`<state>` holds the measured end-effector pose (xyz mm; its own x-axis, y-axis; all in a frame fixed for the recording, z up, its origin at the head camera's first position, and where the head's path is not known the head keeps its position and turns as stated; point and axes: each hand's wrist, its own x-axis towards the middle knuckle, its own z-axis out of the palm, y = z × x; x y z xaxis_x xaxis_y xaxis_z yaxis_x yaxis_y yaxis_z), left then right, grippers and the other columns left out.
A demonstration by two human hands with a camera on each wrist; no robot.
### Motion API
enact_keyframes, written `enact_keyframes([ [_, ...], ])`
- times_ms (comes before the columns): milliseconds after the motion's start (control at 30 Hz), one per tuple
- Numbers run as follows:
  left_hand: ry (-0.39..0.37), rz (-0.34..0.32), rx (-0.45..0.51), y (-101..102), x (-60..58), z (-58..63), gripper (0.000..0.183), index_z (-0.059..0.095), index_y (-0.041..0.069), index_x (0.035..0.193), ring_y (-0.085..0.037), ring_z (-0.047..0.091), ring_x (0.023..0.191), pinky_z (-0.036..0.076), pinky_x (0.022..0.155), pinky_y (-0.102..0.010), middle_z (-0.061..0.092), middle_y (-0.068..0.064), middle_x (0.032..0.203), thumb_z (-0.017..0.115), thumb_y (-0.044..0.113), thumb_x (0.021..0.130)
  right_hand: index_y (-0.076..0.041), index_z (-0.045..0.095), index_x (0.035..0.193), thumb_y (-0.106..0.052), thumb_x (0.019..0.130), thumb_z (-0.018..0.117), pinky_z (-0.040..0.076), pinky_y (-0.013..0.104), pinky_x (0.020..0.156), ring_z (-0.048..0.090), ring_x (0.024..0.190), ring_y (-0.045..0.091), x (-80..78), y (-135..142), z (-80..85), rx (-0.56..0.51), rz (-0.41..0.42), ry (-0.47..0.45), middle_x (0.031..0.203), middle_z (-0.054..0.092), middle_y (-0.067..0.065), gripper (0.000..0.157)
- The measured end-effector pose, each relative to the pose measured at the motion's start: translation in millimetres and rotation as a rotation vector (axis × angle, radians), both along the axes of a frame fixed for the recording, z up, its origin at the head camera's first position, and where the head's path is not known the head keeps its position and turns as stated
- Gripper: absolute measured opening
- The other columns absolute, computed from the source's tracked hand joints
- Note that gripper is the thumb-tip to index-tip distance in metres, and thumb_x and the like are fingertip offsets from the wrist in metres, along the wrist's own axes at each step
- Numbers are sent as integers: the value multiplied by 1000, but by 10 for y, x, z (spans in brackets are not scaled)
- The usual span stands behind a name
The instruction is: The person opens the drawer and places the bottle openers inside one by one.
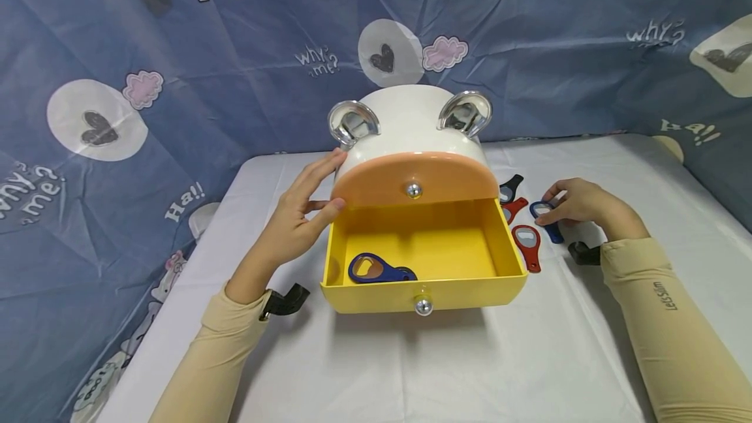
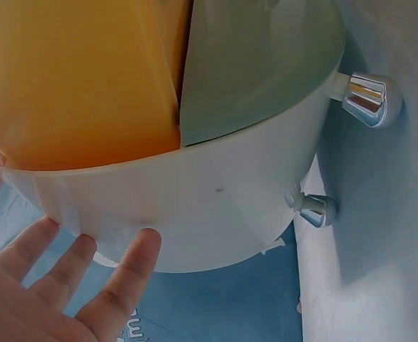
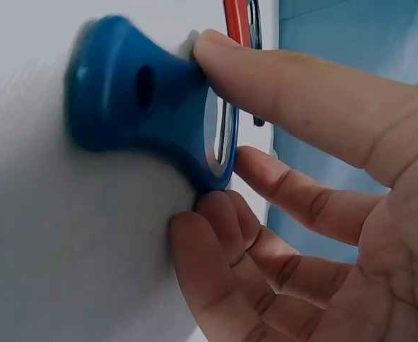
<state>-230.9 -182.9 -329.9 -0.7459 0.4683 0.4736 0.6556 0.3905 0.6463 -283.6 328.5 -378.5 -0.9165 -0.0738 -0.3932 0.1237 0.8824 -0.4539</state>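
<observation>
A white cartoon-faced drawer box (image 1: 411, 116) stands with its yellow drawer (image 1: 423, 296) pulled out. My left hand (image 1: 299, 214) rests on the box's left side, its fingers spread along the white wall (image 2: 195, 206) in the left wrist view. Inside the drawer, at the front left, lies a dark blue bottle opener (image 1: 382, 269). Right of the box, my right hand (image 1: 578, 204) pinches another blue bottle opener (image 3: 138, 85) by its ring end, thumb on one edge and fingers on the other. Its handle end lies at the white cloth.
Between box and right hand lie a black opener (image 1: 512, 187), a red opener (image 1: 516, 207) partly hidden by the drawer, and a second red opener (image 1: 529, 247). Silver knobs (image 1: 423, 306) and shiny ears (image 1: 467, 113) stick out from the box. A blue printed cloth (image 1: 264, 70) hangs behind.
</observation>
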Motion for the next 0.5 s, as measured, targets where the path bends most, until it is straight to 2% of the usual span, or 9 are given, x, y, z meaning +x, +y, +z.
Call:
enact_keyframes([
  [167, 0, 1, -1, -1, 1, 3, 66, 40, 29, 168, -16, 37, 161, 65, 99, -45, 34, 9, 175, 65, 17, 108, 8, 56, 128, -32, 87, 89, 59, 49, 83, 68, 87, 29, -9, 38, -2, 3, -7, -1, 120, 66, 34, 66],
  [333, -1, 3, -1, -2, 5, 15, 66, 39, 29, 168, -16, 37, 161, 65, 99, -46, 33, 10, 176, 65, 16, 108, 10, 56, 129, -32, 87, 89, 59, 58, 88, 69, 88, 29, -5, 101, 20, 22, -36, -6, 117, 67, 33, 68],
  [500, -1, 5, 3, -7, 10, 7, 66, 40, 29, 168, -16, 37, 161, 65, 99, -46, 33, 9, 176, 65, 17, 108, 12, 58, 128, -34, 86, 89, 56, 66, 93, 65, 96, 38, 29, 164, 40, 67, -32, 37, 107, 68, 28, 69],
])
